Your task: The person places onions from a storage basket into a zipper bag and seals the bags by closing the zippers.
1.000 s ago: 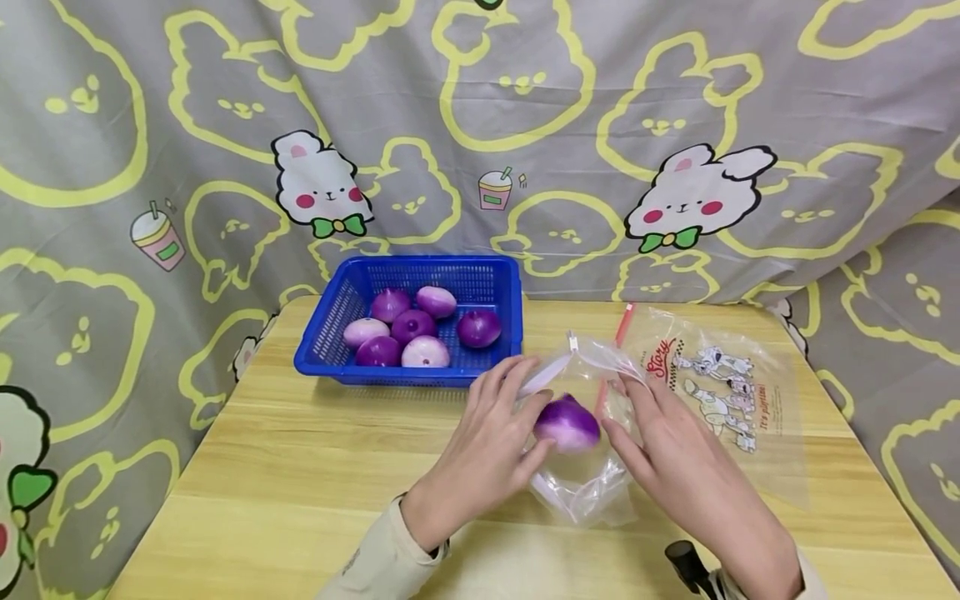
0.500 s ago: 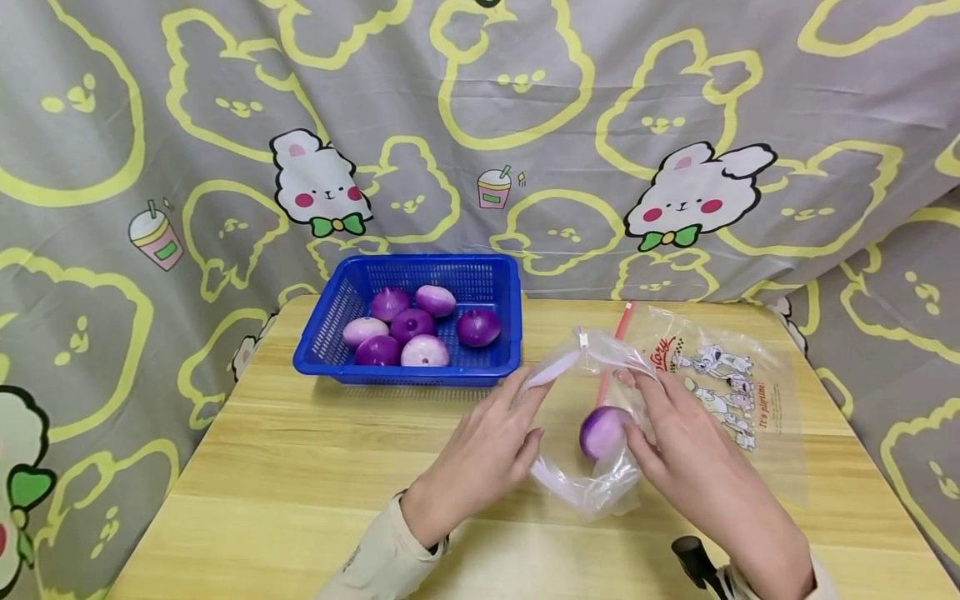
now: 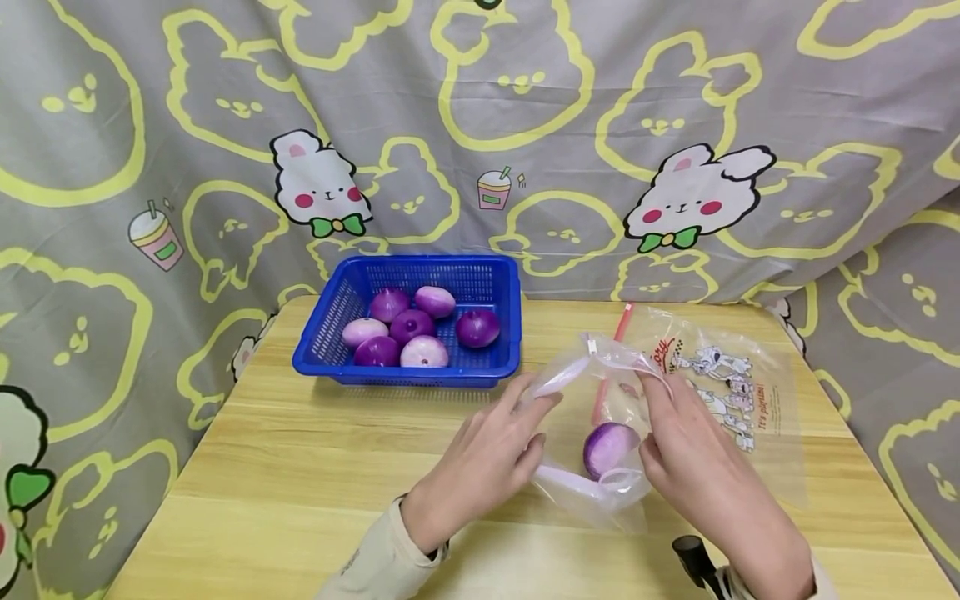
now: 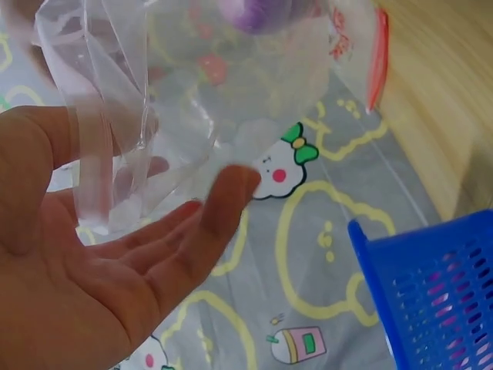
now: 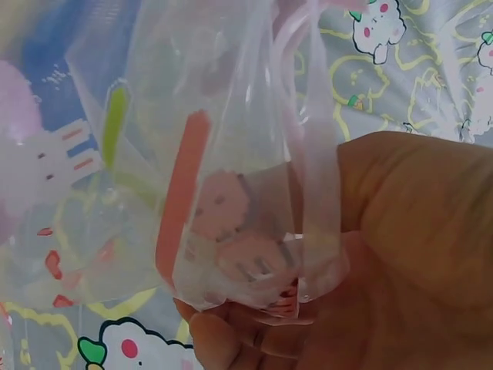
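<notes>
A purple-and-white onion [image 3: 609, 451] lies inside a clear zip bag [image 3: 573, 479], whose mouth gapes between the two hands. At the bag's left rim is my left hand [image 3: 480, 458], thumb and fingers apart and touching the plastic. In the left wrist view, the left hand [image 4: 115, 254] has its fingers loosely spread beside the clear film. My right hand [image 3: 712, 467] grips the bag's right rim between thumb and fingers. The right wrist view shows the right hand [image 5: 370, 262] curled round the bag edge, with a printed bag side [image 5: 223, 216] before it.
A blue basket [image 3: 412, 377] holding several onions stands at the back left of the wooden table [image 3: 300, 500]. A flat printed bag [image 3: 772, 400] with a red zip strip lies at the right. A black object [image 3: 692, 557] is near the right wrist. Patterned cloth hangs behind.
The onion has moved right and slightly down inside the bag. My left hand has come away from the onion to the bag's left rim. The bag mouth has shifted slightly right.
</notes>
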`<act>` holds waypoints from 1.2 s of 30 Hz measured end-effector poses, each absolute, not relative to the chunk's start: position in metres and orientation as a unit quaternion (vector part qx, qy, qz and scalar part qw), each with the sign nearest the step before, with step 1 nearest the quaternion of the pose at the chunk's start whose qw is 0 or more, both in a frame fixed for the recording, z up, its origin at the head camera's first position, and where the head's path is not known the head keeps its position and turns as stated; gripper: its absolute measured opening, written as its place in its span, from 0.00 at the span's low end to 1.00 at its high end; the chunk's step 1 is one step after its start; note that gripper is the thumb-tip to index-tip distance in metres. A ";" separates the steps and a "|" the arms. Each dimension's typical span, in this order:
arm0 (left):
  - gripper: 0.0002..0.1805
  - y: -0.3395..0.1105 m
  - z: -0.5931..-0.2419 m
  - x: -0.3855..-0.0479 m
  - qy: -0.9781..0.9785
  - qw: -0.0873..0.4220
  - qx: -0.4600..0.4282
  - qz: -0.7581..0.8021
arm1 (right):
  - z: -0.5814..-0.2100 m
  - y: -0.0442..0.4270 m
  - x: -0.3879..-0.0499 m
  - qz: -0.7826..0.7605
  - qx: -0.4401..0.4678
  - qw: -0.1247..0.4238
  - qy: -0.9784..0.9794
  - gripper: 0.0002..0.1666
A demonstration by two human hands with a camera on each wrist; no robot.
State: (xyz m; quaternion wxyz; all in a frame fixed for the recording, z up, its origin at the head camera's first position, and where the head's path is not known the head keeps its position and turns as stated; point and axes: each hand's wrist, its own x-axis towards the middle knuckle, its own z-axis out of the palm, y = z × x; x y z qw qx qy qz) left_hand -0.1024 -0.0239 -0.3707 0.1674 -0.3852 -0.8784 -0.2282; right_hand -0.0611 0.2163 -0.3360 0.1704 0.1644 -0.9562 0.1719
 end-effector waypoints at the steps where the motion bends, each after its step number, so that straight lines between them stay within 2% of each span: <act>1: 0.24 -0.023 -0.371 -0.103 -0.876 0.171 -0.389 -0.227 | -0.336 0.217 -0.062 0.169 0.166 0.174 -0.956 0.36; 6: 0.21 -0.021 -0.373 -0.104 -0.862 0.185 -0.410 -0.234 | -0.337 0.222 -0.065 0.170 0.151 0.167 -0.959 0.39; 13: 0.20 -0.024 -0.370 -0.107 -0.854 0.192 -0.404 -0.264 | -0.339 0.228 -0.067 0.174 0.128 0.156 -0.964 0.37; 22: 0.29 -0.037 -0.366 -0.119 -0.852 0.212 -0.392 -0.273 | -0.340 0.230 -0.071 0.171 0.138 0.164 -0.962 0.36; 31: 0.29 -0.049 -0.365 -0.134 -0.852 0.208 -0.370 -0.306 | -0.340 0.230 -0.073 0.169 0.133 0.121 -0.969 0.37; 36: 0.31 -0.058 -0.367 -0.144 -0.860 0.205 -0.350 -0.311 | -0.341 0.229 -0.073 0.169 0.134 0.122 -0.969 0.37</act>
